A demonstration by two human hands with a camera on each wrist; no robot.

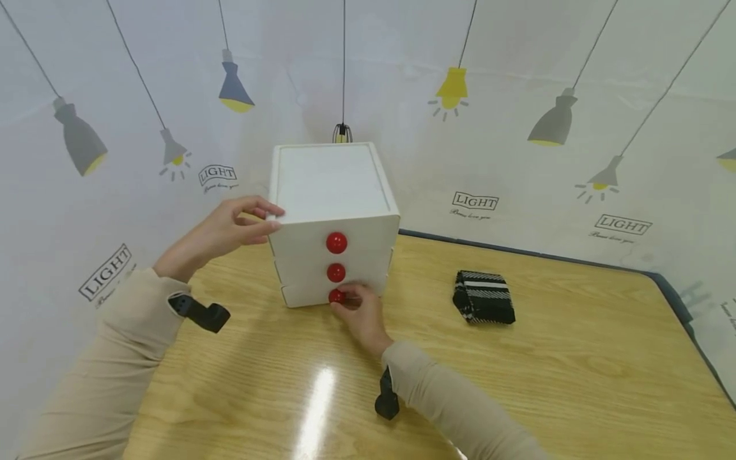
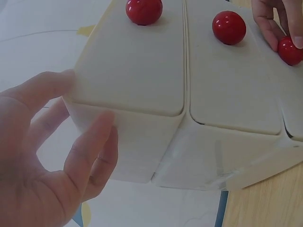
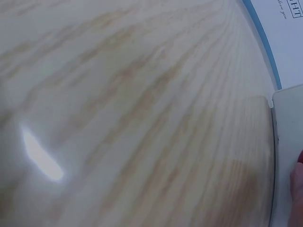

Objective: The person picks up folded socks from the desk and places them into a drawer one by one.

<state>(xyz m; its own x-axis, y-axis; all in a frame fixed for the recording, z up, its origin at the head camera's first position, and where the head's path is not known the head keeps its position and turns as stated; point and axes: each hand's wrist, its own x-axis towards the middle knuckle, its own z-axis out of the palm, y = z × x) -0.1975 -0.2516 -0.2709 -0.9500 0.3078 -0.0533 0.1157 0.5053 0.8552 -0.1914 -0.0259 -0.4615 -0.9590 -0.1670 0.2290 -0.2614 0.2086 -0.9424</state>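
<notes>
A white cabinet (image 1: 330, 182) with three stacked drawers, each fitted with a round red knob, stands on a wooden table. My left hand (image 1: 232, 223) touches its upper left front corner, the fingertips right at the edges; in the left wrist view the fingers (image 2: 94, 149) look only slightly bent. Low at the front, my right hand (image 1: 362, 316) pinches the bottom knob (image 1: 336, 296) between thumb and fingers. Above it, the middle knob (image 1: 336, 273) and top knob (image 1: 336, 243) are untouched. In the right wrist view only a bit of the hand (image 3: 297, 194) shows at the right edge.
A folded black-and-white plaid cloth (image 1: 485, 297) lies on the wooden tabletop (image 1: 552, 377) right of the cabinet. Behind the table hangs a pale backdrop (image 1: 402, 96) printed with lamps. Both wrists wear black camera mounts (image 1: 201, 313) over beige sleeves.
</notes>
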